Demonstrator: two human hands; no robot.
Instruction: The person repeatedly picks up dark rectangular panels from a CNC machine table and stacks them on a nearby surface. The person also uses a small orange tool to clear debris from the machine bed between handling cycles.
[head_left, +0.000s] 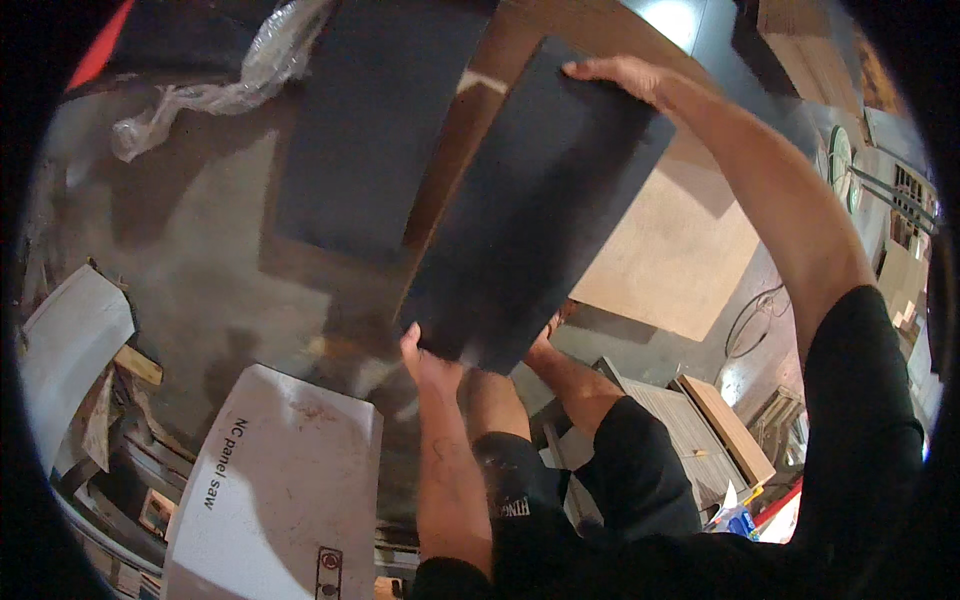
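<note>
A dark grey rectangular panel (540,210) is held tilted in front of me, with a thin light edge along its left side. My left hand (436,366) grips its near end, the thumb at the left corner and the fingers out of sight. At the far end, my right hand (630,80) is closed over the upper right corner, with fingers along the edge. Left of the held panel lies another dark panel (360,150), apart from it. A light wooden board (670,250) shows beneath and to the right.
A light-coloured machine cover (280,490) stands at the near left. Crumpled clear plastic wrap (270,60) hangs at the far left. Stacked boards (690,430) sit by my right leg, and more stacked panels (810,50) stand at the far right. A cable (755,320) lies on the floor.
</note>
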